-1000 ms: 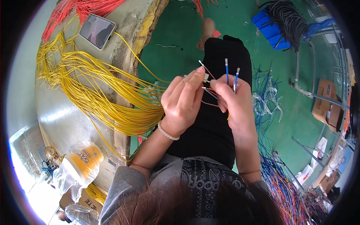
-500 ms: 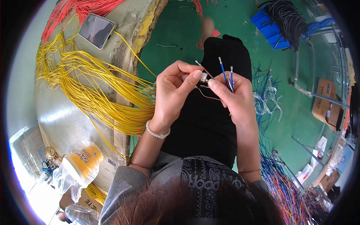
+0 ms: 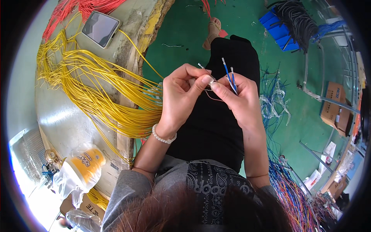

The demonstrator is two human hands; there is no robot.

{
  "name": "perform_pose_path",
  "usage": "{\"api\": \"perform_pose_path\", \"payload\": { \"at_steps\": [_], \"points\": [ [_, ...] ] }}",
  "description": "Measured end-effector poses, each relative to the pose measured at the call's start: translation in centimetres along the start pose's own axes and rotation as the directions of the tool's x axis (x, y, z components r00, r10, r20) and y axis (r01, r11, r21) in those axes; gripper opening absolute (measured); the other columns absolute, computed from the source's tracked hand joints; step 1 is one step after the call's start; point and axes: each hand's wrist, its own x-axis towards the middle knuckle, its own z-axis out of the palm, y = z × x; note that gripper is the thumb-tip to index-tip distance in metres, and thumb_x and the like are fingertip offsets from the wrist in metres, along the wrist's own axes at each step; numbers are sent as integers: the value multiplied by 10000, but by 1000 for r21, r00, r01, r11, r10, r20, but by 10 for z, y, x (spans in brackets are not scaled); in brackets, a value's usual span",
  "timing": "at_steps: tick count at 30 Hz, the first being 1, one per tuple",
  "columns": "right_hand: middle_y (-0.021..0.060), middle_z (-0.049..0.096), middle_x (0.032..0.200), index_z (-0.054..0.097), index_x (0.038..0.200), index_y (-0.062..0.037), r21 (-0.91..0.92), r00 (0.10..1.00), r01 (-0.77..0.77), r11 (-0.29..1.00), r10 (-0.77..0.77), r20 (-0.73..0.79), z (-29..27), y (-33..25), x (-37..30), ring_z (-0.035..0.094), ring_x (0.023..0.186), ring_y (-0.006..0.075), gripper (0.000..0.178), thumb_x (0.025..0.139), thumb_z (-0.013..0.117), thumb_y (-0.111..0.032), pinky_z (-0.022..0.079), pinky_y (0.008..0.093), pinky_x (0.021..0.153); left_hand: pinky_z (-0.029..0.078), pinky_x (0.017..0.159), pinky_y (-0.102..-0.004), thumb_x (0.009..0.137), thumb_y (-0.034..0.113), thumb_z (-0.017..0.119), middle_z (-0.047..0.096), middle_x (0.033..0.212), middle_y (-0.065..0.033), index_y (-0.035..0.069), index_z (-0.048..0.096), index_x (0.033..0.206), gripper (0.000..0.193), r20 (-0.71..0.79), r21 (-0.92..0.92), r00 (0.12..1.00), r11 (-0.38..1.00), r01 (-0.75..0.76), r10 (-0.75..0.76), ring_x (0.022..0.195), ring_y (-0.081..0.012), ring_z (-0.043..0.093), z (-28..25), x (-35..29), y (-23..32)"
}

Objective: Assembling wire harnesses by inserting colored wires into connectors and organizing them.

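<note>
Over my lap, my left hand is closed in a pinch on a small white connector housing, mostly covered by the fingers in this frame. My right hand touches it fingertip to fingertip, closed on several thin wires. Two blue wires with metal crimp terminals stick up between its fingers. A brownish wire loops below the two hands. One metal terminal shows above my left fingers. Whether a wire end sits inside the housing is hidden.
On the worktable at left lie a bundle of yellow wires, red wires and a phone. A bagged yellow-white cup stands nearer. Right are blue bins, a cardboard box and hanging coloured wires.
My hands have drawn closer together, and the white housing that showed between them is now mostly covered. The blue wires have shifted slightly left.
</note>
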Motion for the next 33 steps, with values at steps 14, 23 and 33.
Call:
{"api": "perform_pose_path", "payload": {
  "at_steps": [14,23,33],
  "points": [
    [-47,393,598,501,942,-51,259,997,11,966,-30,70,-5,2,3,340,482,24,218,984,490,-265,270,180,447,299,532,-151,937,133,585,596,816,25,-10,629,1057,191,0,-185,979,962,200,-204,634,-7,425,1,7,1],
    [-65,412,650,515,803,-73,120,993,108,987,-113,33,-3,1,8,338,546,0,303,766,782,-211,225,173,480,322,557,-166,940,149,578,597,809,22,2,631,1036,184,-74,-182,982,971,157,-172,657,-12,433,6,4,-2],
    [6,524,799,652,897,-14,-189,881,474,860,-461,109,8,6,2,528,665,52,332,627,844,-34,399,170,549,281,508,-167,947,140,559,578,789,29,-3,618,1055,189,-193,-229,973,970,84,-130,577,0,372,8,5,0]
  ]
}}
